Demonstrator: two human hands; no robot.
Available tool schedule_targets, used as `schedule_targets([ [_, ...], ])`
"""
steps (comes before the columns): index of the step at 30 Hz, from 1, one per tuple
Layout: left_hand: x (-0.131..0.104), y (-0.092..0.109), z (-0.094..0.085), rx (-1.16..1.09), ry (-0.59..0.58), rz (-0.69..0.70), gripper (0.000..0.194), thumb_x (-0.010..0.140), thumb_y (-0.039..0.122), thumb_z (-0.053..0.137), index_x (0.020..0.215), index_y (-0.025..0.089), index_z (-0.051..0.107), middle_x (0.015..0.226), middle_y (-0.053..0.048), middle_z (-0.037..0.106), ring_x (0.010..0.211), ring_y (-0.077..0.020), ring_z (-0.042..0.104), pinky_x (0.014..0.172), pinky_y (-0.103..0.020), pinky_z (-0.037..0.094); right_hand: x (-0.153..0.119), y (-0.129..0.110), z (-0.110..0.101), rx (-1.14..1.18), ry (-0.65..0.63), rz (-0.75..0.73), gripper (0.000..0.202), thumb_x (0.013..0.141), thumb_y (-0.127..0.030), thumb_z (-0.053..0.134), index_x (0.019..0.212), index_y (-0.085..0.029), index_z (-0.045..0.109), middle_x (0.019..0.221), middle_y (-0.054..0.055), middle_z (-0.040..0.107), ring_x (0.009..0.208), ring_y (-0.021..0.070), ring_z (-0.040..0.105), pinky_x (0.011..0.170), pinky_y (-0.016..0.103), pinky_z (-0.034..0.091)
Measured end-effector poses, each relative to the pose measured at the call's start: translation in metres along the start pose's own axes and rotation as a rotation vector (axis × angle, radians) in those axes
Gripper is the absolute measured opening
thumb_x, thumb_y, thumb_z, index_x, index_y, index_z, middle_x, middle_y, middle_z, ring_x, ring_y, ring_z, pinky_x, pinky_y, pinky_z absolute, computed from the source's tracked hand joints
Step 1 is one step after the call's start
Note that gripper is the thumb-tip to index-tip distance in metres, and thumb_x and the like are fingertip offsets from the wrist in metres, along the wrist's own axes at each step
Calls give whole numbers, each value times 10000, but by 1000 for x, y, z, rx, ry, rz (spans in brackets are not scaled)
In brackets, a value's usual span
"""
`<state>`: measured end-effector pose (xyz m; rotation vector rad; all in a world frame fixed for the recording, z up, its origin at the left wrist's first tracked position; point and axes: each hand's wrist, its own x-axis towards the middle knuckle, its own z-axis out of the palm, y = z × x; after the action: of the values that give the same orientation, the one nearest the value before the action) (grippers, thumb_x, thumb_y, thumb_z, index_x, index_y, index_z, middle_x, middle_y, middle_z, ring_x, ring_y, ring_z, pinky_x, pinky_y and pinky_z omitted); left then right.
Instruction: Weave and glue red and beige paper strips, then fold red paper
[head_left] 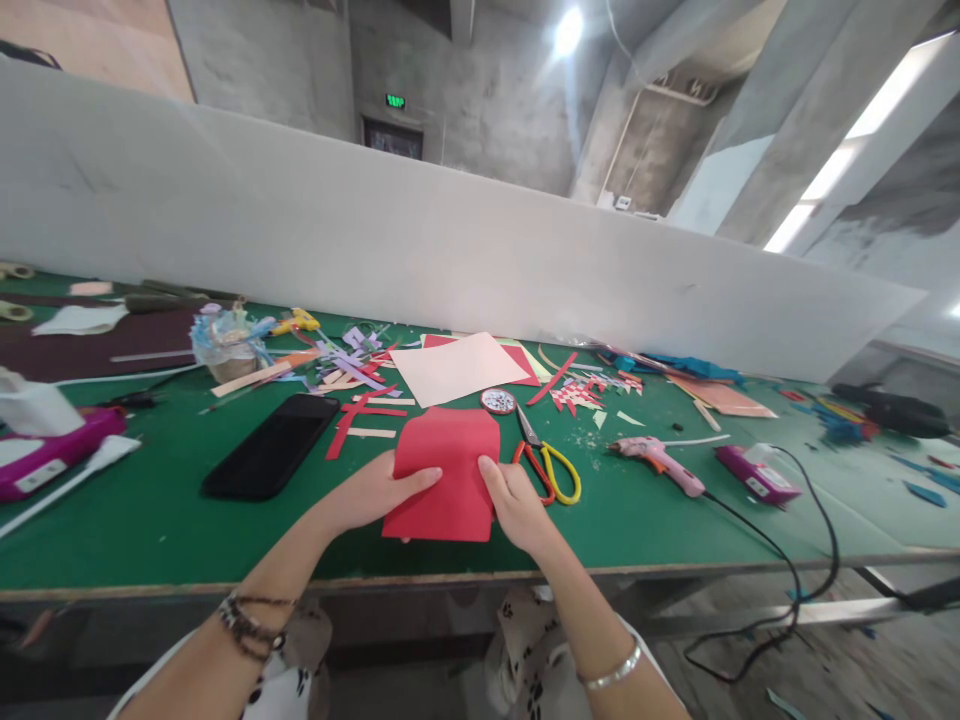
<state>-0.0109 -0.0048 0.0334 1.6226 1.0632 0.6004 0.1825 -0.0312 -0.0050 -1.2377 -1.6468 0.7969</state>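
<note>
A piece of red paper (450, 470) is held up near the table's front edge, slightly curved at its top. My left hand (386, 487) grips its left side, thumb on the front and the other fingers mostly hidden behind. At the right side my right hand (516, 503) pinches the paper the same way. Just beyond my right hand lie scissors (551, 470) with red and yellow handles. A small round tin (499, 401) with a patterned face sits behind the paper. Farther back are a pale pink sheet (461, 368) and red paper (534, 372) under it.
A black phone (271, 445) lies to the left. Paper strips (360, 400) are scattered beyond it. On the right rest a pink glue gun (664, 463), a purple power block (757, 474) and a dangling black cord (832, 540). A white board (450, 240) stands along the back.
</note>
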Motion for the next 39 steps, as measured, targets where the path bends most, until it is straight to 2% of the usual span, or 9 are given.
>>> schedule_targets([
  [6, 0, -1, 0, -30, 13, -38, 453, 699, 543, 571, 1000, 208, 618, 867, -35, 718, 803, -262, 661, 641, -310, 534, -2, -5, 0, 125, -89, 88, 498, 833, -582, 276, 510, -203, 272, 457, -52, 268, 439, 69, 270, 418, 215, 213],
  [12, -1, 2, 1, -46, 70, 21, 392, 690, 495, 608, 963, 214, 633, 838, -27, 721, 940, -269, 625, 792, -332, 514, -1, -1, 0, 47, -68, 24, 485, 845, -541, 326, 510, -200, 244, 461, -60, 231, 447, 60, 227, 427, 216, 184],
  [15, -1, 2, 0, -55, 53, -21, 454, 690, 516, 599, 1026, 211, 611, 798, -29, 721, 778, -256, 666, 682, -326, 545, -1, 0, 0, 66, -70, 42, 507, 844, -562, 307, 494, -196, 279, 442, -55, 272, 434, 62, 260, 421, 213, 197],
  [17, -1, 4, -1, -59, 59, -59, 494, 698, 535, 581, 1066, 206, 588, 783, -32, 720, 640, -232, 668, 567, -305, 547, -2, 0, 0, 88, -121, 66, 546, 846, -580, 279, 474, -186, 341, 424, -42, 341, 419, 67, 324, 422, 208, 238],
  [19, -3, 8, -2, -60, 77, -74, 509, 698, 541, 577, 1078, 203, 575, 816, -36, 719, 599, -219, 663, 509, -288, 539, -2, 0, 0, 88, -167, 70, 580, 849, -588, 268, 459, -177, 389, 411, -28, 398, 410, 71, 380, 437, 203, 282],
  [22, -4, 13, -2, -62, 94, -51, 489, 683, 525, 601, 1048, 201, 589, 861, -36, 717, 697, -231, 672, 563, -284, 552, -1, -1, -1, 58, -166, 43, 592, 850, -583, 290, 434, -174, 397, 391, -24, 408, 398, 68, 405, 450, 196, 308],
  [26, -3, 11, -3, -66, 129, -21, 468, 678, 500, 618, 1037, 200, 614, 743, -21, 718, 806, -254, 663, 668, -304, 554, -1, -2, 0, 97, -200, 66, 588, 848, -590, 288, 453, -175, 417, 406, -24, 425, 393, 66, 410, 440, 194, 313],
  [30, -1, 6, -7, -79, 189, -8, 486, 671, 491, 631, 1067, 211, 613, 825, -26, 721, 818, -252, 663, 679, -301, 555, -2, -4, 0, 102, -271, 55, 591, 865, -573, 266, 437, -181, 377, 398, -26, 409, 398, 61, 410, 465, 193, 327],
  [39, 6, -4, -9, -124, 207, 13, 488, 689, 516, 608, 1072, 213, 611, 857, -27, 718, 777, -236, 669, 619, -282, 563, 1, 0, 3, 162, -207, 30, 553, 847, -568, 332, 456, -181, 390, 406, -35, 408, 401, 64, 408, 466, 200, 327],
])
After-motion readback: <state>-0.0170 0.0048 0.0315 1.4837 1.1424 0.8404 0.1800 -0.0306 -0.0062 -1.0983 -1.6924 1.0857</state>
